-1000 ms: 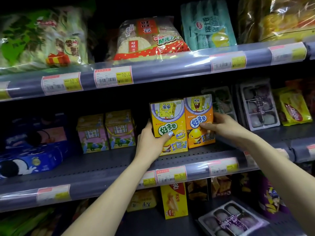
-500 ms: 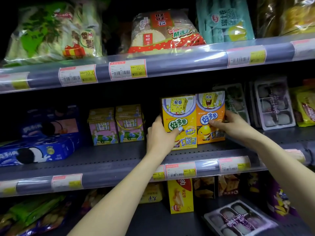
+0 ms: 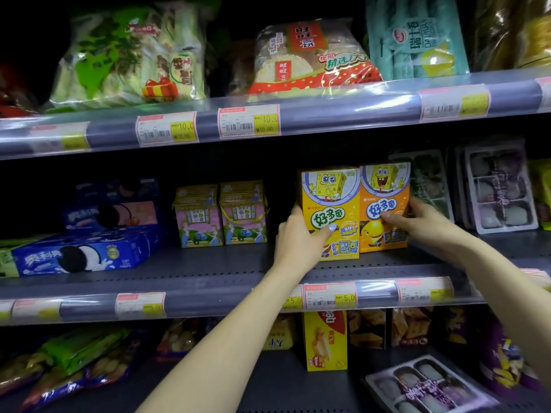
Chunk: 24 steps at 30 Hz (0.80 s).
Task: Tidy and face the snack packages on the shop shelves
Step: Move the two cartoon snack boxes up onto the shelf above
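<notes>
Yellow snack box [image 3: 331, 213] and orange snack box [image 3: 383, 204] stand upright, touching, left hand [image 3: 301, 236] gripping the yellow, right hand [image 3: 423, 225] the orange

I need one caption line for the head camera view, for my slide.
Left hand grips yellow box, right hand grips orange box, side by side on middle shelf.

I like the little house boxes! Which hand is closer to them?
Left. The left hand grips the yellow box, just right of the house boxes; the right hand is farther right.
</notes>
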Available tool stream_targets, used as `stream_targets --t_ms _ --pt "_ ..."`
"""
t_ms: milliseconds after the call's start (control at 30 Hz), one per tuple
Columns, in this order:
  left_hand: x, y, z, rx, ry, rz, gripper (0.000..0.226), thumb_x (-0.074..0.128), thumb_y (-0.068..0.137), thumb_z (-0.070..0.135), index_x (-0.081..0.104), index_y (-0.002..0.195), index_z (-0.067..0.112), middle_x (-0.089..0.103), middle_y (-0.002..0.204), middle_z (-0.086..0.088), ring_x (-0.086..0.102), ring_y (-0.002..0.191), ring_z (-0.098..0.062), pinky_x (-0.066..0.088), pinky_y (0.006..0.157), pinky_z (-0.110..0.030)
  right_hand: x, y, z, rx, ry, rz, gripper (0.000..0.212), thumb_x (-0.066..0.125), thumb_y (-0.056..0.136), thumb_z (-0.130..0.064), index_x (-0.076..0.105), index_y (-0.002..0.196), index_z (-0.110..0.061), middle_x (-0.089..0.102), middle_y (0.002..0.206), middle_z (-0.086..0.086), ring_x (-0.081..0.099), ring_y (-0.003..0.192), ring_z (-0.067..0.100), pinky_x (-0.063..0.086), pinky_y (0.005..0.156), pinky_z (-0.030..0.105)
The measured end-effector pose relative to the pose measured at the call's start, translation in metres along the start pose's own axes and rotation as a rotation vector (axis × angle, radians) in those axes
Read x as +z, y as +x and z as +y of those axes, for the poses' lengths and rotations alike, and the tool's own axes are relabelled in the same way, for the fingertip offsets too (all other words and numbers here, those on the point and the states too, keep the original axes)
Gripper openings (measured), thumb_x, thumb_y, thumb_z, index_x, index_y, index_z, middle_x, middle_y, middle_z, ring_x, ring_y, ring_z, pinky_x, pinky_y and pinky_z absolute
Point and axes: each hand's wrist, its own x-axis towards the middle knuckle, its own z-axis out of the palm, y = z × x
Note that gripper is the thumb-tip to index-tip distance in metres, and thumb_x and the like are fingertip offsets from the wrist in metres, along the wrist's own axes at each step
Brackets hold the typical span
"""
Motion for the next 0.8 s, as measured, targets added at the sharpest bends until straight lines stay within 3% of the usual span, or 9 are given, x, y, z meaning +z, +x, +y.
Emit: stream_targets --t_ms 333,600,733,800 --pt "0.002 -0.003 0.003 -0.009 0.049 0.027 0.045 0.066 0.087 0.036 0.049 0.123 0.014 0.065 0.118 0.0 0.06 0.106 -0.02 0.042 0.073 -0.026 0.002 0.0 0.0 0.021 -0.015 0.013 0.052 0.066 0.084 -0.033 0.047 0.132 -0.022 0.063 0.122 0.002 0.062 0.108 0.024 0.044 0.102 0.05" --pt "-0.002 -0.008 -0.002 -0.005 0.072 0.006 0.053 0.066 0.085 0.041 0.045 0.128 0.018 0.066 0.116 0.001 0.063 0.104 -0.023 0.054 0.083 -0.042 0.011 -0.008 -0.005 0.035 -0.179 0.067 0.032 0.069 0.083 -0.032 0.054 0.111 -0.024 0.064 0.112 0.004 0.06 0.107 0.027 0.044 0.1 0.044" --pt "-0.013 -0.019 -0.001 0.02 0.074 0.018 0.063 0.063 0.086 0.045 0.038 0.139 0.02 0.058 0.127 0.001 0.055 0.116 -0.02 0.048 0.087 -0.036 0.02 -0.022 -0.014 0.043 -0.327 0.195 0.039 0.073 0.08 -0.035 0.06 0.111 -0.014 0.065 0.11 0.007 0.059 0.099 0.025 0.044 0.083 0.034" --pt "-0.025 -0.031 0.0 0.032 0.086 0.014 0.07 0.06 0.088 0.044 0.028 0.146 0.02 0.048 0.139 0.0 0.047 0.125 -0.021 0.044 0.093 -0.039 0.027 -0.032 -0.02 0.044 -0.439 0.299 0.051 0.072 0.08 -0.039 0.057 0.114 -0.003 0.062 0.115 0.017 0.056 0.103 0.031 0.044 0.082 0.037"
